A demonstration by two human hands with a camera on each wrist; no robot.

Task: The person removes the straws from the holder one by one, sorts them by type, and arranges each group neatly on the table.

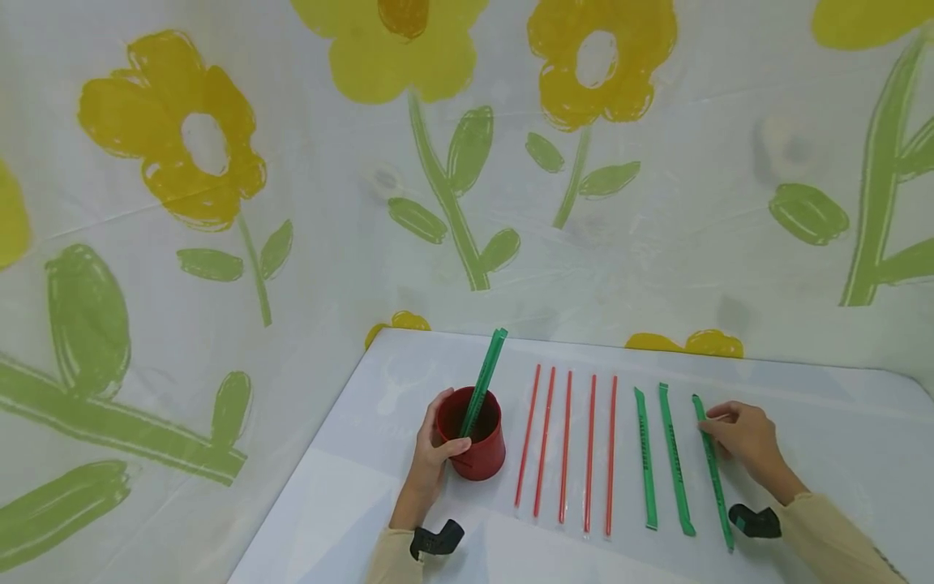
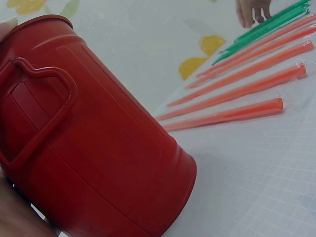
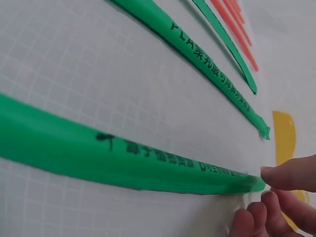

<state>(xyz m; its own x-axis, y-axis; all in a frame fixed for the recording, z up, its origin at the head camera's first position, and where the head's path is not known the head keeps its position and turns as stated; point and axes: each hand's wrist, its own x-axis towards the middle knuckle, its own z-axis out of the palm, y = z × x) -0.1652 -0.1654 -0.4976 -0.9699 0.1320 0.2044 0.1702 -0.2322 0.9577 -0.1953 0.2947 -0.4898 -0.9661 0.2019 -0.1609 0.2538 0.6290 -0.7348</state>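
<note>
My left hand (image 1: 432, 454) holds a red metal cup (image 1: 481, 462) round its side, thumb at the rim. In the left wrist view the cup (image 2: 108, 128) shows a wire-like handle and leans in the frame. Green-wrapped straws (image 1: 485, 377) stand slanted inside it; their exact number is unclear. On the right, my right hand (image 1: 747, 438) pinches the rightmost green-wrapped straw (image 1: 713, 478) near its far end. Up close, thumb and index finger meet at the tip of that straw (image 3: 148, 163), which carries dark printing and lies along the table.
Two more green-wrapped straws (image 1: 645, 462) (image 1: 674, 462) lie to the left of the pinched one. Several red straws in clear wrappers (image 1: 565, 446) lie in a row between them and the cup. The white table (image 1: 328, 487) meets a flower-patterned curtain (image 1: 321, 268) behind and at left.
</note>
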